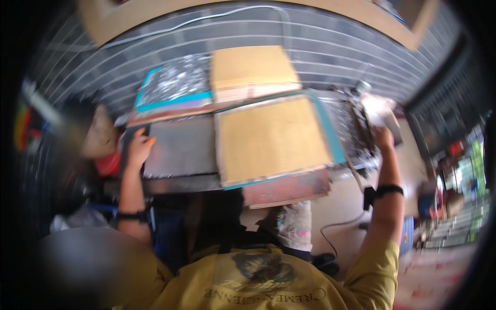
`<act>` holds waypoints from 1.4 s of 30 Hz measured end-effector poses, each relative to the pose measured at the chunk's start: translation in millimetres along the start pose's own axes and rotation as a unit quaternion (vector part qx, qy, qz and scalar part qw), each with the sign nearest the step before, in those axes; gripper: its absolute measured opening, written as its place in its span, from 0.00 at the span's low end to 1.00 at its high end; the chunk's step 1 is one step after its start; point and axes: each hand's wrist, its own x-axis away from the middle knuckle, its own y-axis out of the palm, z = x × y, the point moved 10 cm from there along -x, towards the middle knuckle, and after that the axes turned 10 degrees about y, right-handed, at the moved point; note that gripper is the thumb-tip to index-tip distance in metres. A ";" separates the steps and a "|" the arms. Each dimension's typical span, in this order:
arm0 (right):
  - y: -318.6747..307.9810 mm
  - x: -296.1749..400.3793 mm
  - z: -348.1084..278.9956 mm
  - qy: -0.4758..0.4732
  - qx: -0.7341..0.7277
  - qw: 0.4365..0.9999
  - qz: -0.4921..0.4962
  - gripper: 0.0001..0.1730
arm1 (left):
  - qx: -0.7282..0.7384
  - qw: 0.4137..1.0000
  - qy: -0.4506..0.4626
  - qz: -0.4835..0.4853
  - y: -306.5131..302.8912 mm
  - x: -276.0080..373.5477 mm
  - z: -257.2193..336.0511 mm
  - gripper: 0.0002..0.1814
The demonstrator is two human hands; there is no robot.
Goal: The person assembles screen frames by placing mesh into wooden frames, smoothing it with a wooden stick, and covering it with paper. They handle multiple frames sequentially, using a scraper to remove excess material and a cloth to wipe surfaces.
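My left hand rests at the left end of the bench, beside a flat dark grey panel; its thumb and fingers are apart. Far to the right, my right hand is at a pale, crumpled item, blurred, so its grip cannot be told. Between the hands lies a yellow-tan flat sheet with a pale border, on a teal board. Behind it stands a stack topped by another tan sheet. Left of that stack is a teal-edged board covered in shiny, crinkled film.
A reddish board juts over the bench's front edge. A red item and a tan bag-like thing are at the left. A tiled wall rises behind. On the floor at the right runs a cable.
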 end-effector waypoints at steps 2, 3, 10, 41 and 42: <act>3.0 6.7 -13.4 0.024 -0.047 0.998 -0.022 0.29 | -0.112 0.989 0.052 0.082 -16.1 14.6 34.8 0.34; 2.3 12.6 -22.0 0.031 -0.059 0.997 -0.033 0.34 | -0.177 0.976 0.102 0.082 -15.6 22.8 61.0 0.33; -40.2 47.3 -43.8 0.080 -0.115 0.989 0.042 0.22 | -0.313 0.928 0.175 -0.105 58.7 54.8 120.1 0.33; -250.0 246.0 -362.7 -0.106 -0.874 0.396 -0.260 0.06 | 0.232 0.838 0.493 -0.040 142.5 152.2 363.6 0.49; -245.6 248.0 -363.5 -0.098 -0.876 0.391 -0.266 0.05 | 0.067 0.850 0.522 0.030 127.2 160.6 373.4 0.48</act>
